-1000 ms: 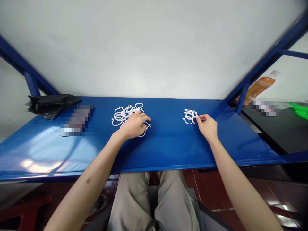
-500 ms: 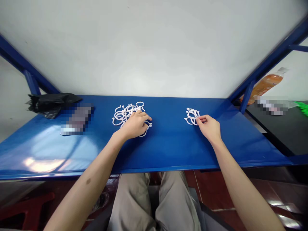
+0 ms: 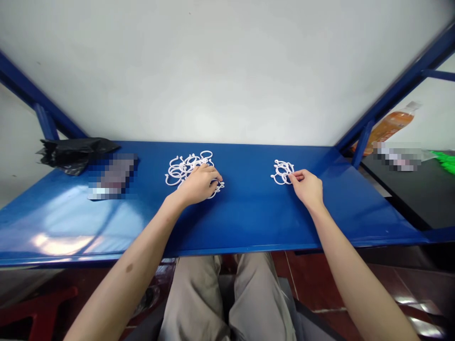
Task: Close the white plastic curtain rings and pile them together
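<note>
On the blue tabletop lies a loose pile of white plastic rings (image 3: 174, 176) with small knobbed ends. My left hand (image 3: 199, 184) rests over the right part of this pile, its fingers curled and closed in on a white ring (image 3: 217, 191) at its edge. The palm hides some of the rings below. To the right, a smaller cluster of similar rings (image 3: 282, 166) lies apart from the pile. There my right hand (image 3: 308, 187) pinches the near edge of one ring between thumb and fingertips.
A crumpled black plastic bag (image 3: 76, 154) and a blurred-out flat item (image 3: 117, 175) lie at the left. Blue metal struts (image 3: 363, 144) rise at both sides. Beyond the right one are an orange drink bottle (image 3: 393, 125) and a black surface (image 3: 423, 189). A pale wall backs the table.
The fingers of my left hand have closed in slightly toward the thumb, and the ring by them has shifted up a little. My right hand keeps its pinch at the small cluster.
</note>
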`<state>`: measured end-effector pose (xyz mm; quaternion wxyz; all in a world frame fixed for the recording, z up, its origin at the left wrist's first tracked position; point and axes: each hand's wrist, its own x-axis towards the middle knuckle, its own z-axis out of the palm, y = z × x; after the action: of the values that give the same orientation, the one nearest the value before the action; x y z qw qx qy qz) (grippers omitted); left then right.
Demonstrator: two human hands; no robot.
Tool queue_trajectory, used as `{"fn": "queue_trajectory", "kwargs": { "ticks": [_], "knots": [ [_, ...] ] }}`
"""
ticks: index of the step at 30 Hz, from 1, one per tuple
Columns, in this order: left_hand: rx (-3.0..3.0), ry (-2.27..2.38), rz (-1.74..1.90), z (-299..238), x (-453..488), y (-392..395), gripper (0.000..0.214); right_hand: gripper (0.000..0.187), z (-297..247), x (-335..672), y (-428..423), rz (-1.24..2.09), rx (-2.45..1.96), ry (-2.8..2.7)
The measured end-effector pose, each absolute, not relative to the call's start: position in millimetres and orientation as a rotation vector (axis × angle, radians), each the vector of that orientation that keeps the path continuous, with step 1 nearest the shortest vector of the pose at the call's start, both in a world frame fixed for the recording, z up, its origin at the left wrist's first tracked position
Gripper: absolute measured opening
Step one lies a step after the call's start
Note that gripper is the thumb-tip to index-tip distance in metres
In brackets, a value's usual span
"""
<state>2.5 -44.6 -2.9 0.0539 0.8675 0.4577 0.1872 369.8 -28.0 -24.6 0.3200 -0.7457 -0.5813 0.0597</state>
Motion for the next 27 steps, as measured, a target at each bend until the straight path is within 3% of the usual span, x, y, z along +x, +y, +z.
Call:
{"fn": "queue_trajectory", "kwargs": {
  "ticks": [12,19,27],
  "knots": [
    [2.588,1.552,0.693,2,11,-48,0.02,0.023,-10,342,-45,-0.052,-1.669,-1.632],
    [2.386,1.737,1.011,11,17,-50,0.011,0.028,11,245,-50,0.474,-1.168,-2.229],
    [2.275,1.849,1.15,12,19,-51,0.008,0.015,-11,215,-39,0.652,-1.074,-2.096]
  ]
}}
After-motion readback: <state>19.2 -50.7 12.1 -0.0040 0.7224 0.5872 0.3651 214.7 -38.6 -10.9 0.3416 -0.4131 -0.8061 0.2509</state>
